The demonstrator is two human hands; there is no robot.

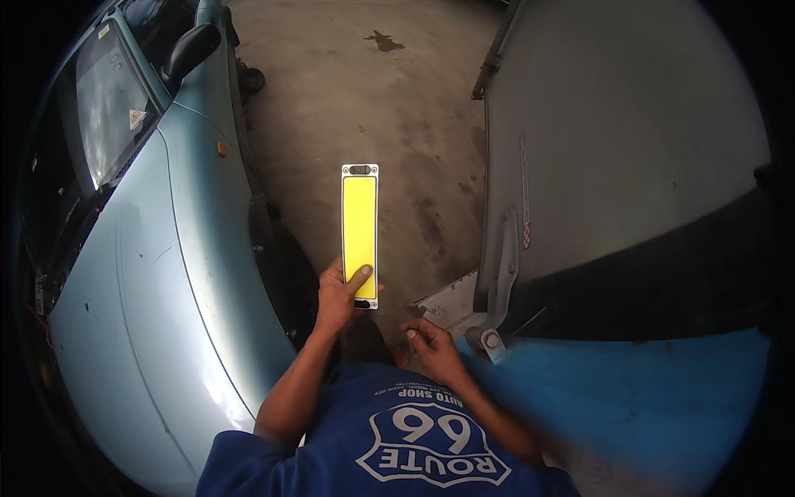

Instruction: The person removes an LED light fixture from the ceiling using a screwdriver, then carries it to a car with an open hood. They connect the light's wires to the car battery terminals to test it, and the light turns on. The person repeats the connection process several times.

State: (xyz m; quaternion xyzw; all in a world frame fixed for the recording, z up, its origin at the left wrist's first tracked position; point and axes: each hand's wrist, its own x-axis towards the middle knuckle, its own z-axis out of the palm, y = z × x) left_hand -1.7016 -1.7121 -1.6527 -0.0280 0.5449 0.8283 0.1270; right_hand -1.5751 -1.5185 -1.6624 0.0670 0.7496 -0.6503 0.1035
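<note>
My left hand (338,296) is closed around the lower end of an LED work light (359,232), a long, slim bar held upright in the picture. Its flat yellow face is unlit and framed by a pale rim, with dark pieces and small screws at both ends. The thumb lies across the yellow face near the bottom, and the other fingers pass behind. Lower and to the right, apart from the light, my right hand (435,349) is in front of my blue shirt. Its fingers are curled with thumb and forefinger close together; whatever they might hold is too small to make out.
A light blue car (157,273) with a dark side mirror (192,55) fills the left. On the right stand a large grey panel (621,141), its metal hinge bracket (502,273) and a blue body part (638,389). Between them runs a stained concrete floor (364,99).
</note>
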